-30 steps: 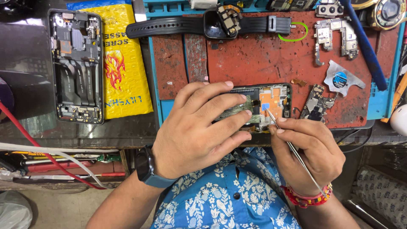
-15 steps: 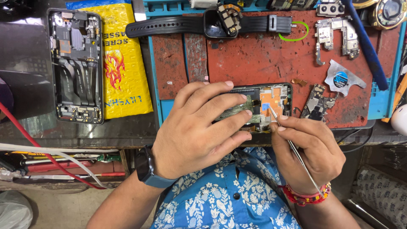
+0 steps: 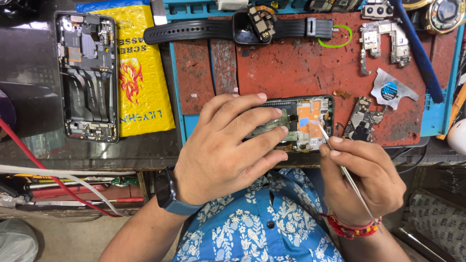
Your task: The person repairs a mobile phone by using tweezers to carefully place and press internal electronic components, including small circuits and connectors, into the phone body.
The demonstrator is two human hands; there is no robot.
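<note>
Hands were parked over an opened black smartphone with its back cover off (image 3: 310,121), which was lying at the lower middle of the frame on a worn red rubber work mat (image 3: 291,68), right at its near edge. The left hand (image 3: 228,150) was laid flat across the phone's left half, fingers (image 3: 257,116) stretched out and slightly spread, pressing it down rather than wrapping around it. The right hand (image 3: 361,179) was pinched closed around thin silver metal tweezers (image 3: 340,165), thumb and fingertips bunched together near the upper part of the shaft, and the tip was touching the orange and blue patch inside the phone.

Other stuff was scattered around: a second gutted dark phone frame (image 3: 87,77) at the upper left, just beside a yellow padded bag with a flame print (image 3: 141,73). A black strapped smartwatch (image 3: 242,29) was stretched along the top of the mat. A small green circuit board (image 3: 361,119) was sitting just right of the phone, and a silver metal shield plate (image 3: 381,43) was further up on the right.
</note>
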